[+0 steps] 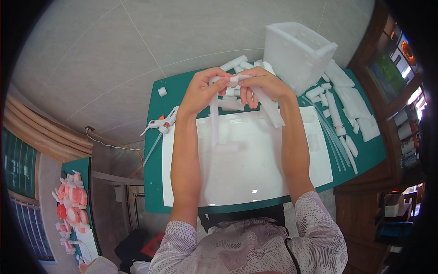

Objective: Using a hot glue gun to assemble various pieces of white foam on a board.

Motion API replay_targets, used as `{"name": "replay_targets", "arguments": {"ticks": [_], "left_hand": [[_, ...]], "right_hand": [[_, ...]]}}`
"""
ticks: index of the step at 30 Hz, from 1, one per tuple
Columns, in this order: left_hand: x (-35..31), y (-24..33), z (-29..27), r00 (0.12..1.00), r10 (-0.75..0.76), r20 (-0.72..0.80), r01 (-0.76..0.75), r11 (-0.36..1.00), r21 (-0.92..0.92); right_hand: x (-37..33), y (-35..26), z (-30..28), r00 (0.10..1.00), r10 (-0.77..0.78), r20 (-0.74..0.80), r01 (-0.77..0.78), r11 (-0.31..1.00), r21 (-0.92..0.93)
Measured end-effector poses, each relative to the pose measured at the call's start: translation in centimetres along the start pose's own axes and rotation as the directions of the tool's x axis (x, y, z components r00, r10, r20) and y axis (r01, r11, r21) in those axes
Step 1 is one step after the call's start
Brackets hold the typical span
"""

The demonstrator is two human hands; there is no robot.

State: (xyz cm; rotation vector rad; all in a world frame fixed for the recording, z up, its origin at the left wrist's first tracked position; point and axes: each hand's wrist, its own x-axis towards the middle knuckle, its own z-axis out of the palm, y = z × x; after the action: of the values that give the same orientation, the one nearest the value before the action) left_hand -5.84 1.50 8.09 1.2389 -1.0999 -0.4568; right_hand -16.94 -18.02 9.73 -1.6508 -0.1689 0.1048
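Bare hands at work with white foam over a green worktop (365,160). Upper centre of the frame: the left hand (207,89) pinches white foam between thumb and forefinger, and the right hand (264,84) does likewise just beside it, the fingertips of the two nearly meeting over a short length of foam (234,81). From the left hand a narrow foam strip (214,116) hangs toward the centre of the frame; from beneath the right hand a broader foam strip (270,108) slants down and to the right. Whether these parts are joined cannot be told, the fingers covering the places where they meet.

Centre: a glossy white board (255,176) lies flat on the worktop, beneath both forearms. Left of it: a white hot-glue gun (169,121) with orange and red details, lying near a small foam block (162,92). Upper right: an open-topped foam box (292,57) stands upright, with cut foam pieces about its base. Right: a bundle of thin translucent sticks (327,137) lies partly across the board's edge, with flat foam slabs (353,101) beyond. Lower left: pink objects (73,201) crowd a second surface.
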Motion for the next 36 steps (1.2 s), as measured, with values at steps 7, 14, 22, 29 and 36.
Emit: {"name": "replay_targets", "arguments": {"ticks": [7, 14, 22, 29, 36], "left_hand": [[-0.1, -0.4, -0.5, 0.997, -0.064, 0.050, 0.065, 0.998, -0.015], [0.2, -0.1, -0.4, 0.994, -0.108, -0.023, 0.109, 0.993, 0.051], [0.6, -0.9, -0.4, 0.994, 0.034, -0.104, -0.037, 0.999, -0.024], [-0.5, 0.0, -1.0, 0.978, 0.172, -0.116, -0.186, 0.976, -0.118], [-1.4, 2.7, -2.9, 0.920, 0.146, -0.364, -0.207, 0.969, -0.135]], "right_hand": [[-0.7, -0.5, 0.1, 0.996, 0.062, 0.067, -0.056, 0.995, -0.082], [-0.1, 0.4, 1.3, 0.938, -0.243, -0.247, 0.171, 0.945, -0.279], [1.6, 1.1, 1.9, 0.909, -0.281, -0.308, 0.287, 0.958, -0.025], [2.6, 1.3, 2.2, 0.839, -0.183, -0.513, 0.351, 0.902, 0.252], [0.6, 2.7, -3.2, 0.559, -0.227, -0.797, 0.259, 0.961, -0.092]]}}
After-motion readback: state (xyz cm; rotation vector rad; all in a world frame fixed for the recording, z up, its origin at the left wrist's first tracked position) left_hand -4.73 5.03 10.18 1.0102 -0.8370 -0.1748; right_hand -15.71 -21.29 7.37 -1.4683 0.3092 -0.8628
